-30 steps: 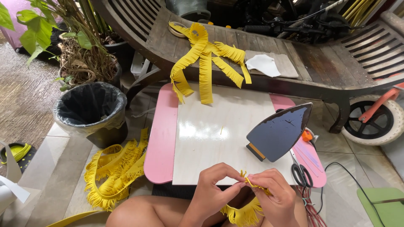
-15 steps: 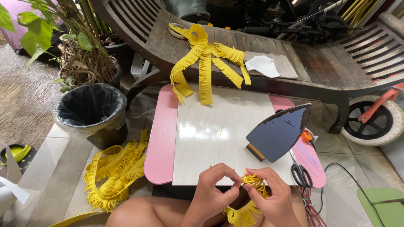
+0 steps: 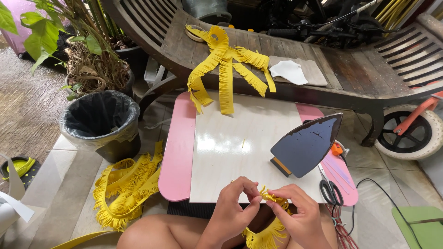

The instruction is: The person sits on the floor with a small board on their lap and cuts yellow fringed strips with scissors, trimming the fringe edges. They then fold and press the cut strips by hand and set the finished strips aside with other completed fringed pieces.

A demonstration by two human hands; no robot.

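Observation:
My left hand [image 3: 235,207] and my right hand [image 3: 297,214] meet at the near edge of a white board [image 3: 240,147] on a small pink table [image 3: 177,157]. Both pinch a yellow fringed strip [image 3: 272,199], rolled up at the fingertips, its tail hanging down over my lap [image 3: 265,237]. An iron [image 3: 307,145] stands upright on the board's right side, soleplate facing me. Black scissors [image 3: 331,191] lie on the pink edge right of my right hand.
Several yellow fringed strips [image 3: 226,69] hang off a wooden bench [image 3: 350,69] behind the table. A heap of yellow fringe [image 3: 127,186] lies on the floor at left beside a black-lined bin [image 3: 101,122]. A potted plant [image 3: 87,64] and a wheeled toy [image 3: 410,133] flank the table.
The strip between my fingers has been rolled tighter, and both hands shifted slightly as the fingers worked it. Everything else has stayed put.

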